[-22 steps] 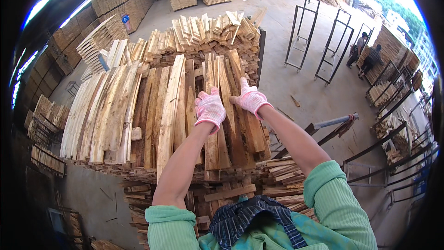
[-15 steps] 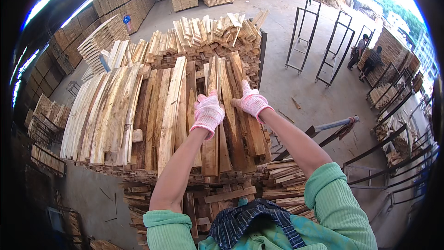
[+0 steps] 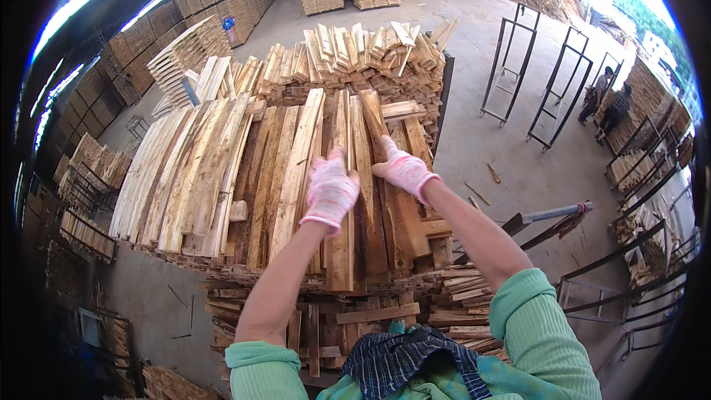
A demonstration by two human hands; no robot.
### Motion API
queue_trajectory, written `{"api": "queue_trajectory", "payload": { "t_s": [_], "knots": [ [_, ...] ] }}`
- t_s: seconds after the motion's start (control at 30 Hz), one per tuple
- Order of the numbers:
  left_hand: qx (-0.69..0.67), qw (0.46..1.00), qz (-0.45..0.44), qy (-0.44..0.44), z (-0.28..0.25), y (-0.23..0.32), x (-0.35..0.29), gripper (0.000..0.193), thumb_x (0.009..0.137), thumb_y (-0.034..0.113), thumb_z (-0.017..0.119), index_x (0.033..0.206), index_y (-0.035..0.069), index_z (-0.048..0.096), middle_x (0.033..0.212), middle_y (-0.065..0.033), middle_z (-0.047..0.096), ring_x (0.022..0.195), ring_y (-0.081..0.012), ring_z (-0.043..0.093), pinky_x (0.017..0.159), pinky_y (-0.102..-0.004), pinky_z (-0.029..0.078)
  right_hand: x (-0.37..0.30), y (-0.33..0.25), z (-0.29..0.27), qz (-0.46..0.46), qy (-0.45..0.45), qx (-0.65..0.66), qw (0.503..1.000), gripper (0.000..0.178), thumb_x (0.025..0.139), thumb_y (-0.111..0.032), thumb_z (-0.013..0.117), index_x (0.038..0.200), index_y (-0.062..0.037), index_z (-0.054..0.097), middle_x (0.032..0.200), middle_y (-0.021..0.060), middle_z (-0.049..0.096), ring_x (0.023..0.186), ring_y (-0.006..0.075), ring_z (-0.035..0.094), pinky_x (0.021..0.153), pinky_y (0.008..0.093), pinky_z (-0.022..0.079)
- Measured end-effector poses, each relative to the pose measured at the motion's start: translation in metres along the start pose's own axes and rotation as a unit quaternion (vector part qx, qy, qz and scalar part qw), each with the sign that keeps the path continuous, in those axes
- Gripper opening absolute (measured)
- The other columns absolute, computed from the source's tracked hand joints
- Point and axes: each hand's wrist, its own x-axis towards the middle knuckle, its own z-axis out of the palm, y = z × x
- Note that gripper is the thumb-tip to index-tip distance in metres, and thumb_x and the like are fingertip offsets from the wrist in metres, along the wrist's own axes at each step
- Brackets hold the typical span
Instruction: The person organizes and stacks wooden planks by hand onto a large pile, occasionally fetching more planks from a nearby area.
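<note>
Now | left hand point(image 3: 331, 191), right hand point(image 3: 404, 171) | gripping plank point(image 3: 341, 200) | atop timber stack point(image 3: 207, 170)

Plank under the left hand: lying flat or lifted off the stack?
Lying flat, apparently. The plank runs level with its neighbours on the stack; the left hand rests on top. Any slight lift is hidden.

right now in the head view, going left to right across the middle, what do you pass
low timber stacks at the left edge → pale planks on the big pile → left hand → right hand → bare concrete floor → metal frames → two people crouching by stacked wood
</note>
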Motion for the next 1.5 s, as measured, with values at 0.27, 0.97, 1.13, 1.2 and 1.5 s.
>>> {"api": "queue_trajectory", "payload": {
  "t_s": [0.27,0.97,1.13,1.2,1.5],
  "knots": [
    [0.148,0.984,0.094,0.042,0.033,-0.043,-0.004,0.047,0.092,0.033,0.058,0.125,0.000,0.057,0.121,-0.0251,0.061,0.111,-0.0393,0.060,0.094,-0.0494,0.048,-0.039,0.027,-0.013,-0.113,0.103,0.220,0.964,0.071,0.089,-0.024,0.065,0.154,-0.0098,0.038,0.125,0.0184,0.063,0.100,0.0276,0.066,0.087,0.0369,0.055],
    [-0.056,0.940,0.318,0.109,0.046,0.004,-0.194,0.090,0.073,0.055,0.075,0.138,0.000,0.048,0.141,-0.0268,0.048,0.132,-0.0421,0.048,0.111,-0.0626,0.033,0.004,0.057,-0.005,-0.139,-0.003,0.337,0.931,0.071,0.089,-0.003,0.064,0.155,-0.0107,0.040,0.141,0.0123,0.053,0.124,0.0233,0.057,0.098,0.0305,0.052],
    [0.036,0.898,0.395,0.192,0.089,-0.010,-0.178,0.039,0.090,0.028,0.057,0.119,0.004,0.052,0.139,-0.0294,0.052,0.126,-0.0436,0.055,0.108,-0.0585,0.043,0.026,0.074,0.037,-0.126,0.064,0.165,0.976,0.058,0.103,-0.037,0.056,0.151,-0.0047,0.044,0.150,0.0165,0.043,0.138,0.0289,0.043,0.117,0.0352,0.032],
    [0.008,0.898,0.388,0.207,0.103,-0.005,-0.175,0.036,0.091,0.027,0.053,0.117,0.003,0.052,0.136,-0.0284,0.053,0.125,-0.0439,0.055,0.109,-0.0604,0.040,0.026,0.072,0.037,-0.105,0.070,0.183,0.975,0.060,0.102,-0.033,0.057,0.153,-0.0060,0.041,0.151,0.0171,0.041,0.140,0.0297,0.040,0.117,0.0358,0.031],
    [-0.019,0.881,0.359,0.307,0.094,0.002,-0.166,0.039,0.089,0.029,0.056,0.120,0.005,0.054,0.129,-0.0263,0.058,0.117,-0.0436,0.060,0.102,-0.0612,0.047,0.008,0.031,0.024,-0.029,0.043,0.100,0.994,0.065,0.100,-0.027,0.062,0.156,-0.0070,0.035,0.154,0.0176,0.039,0.141,0.0299,0.039,0.118,0.0360,0.031]
  ]
}}
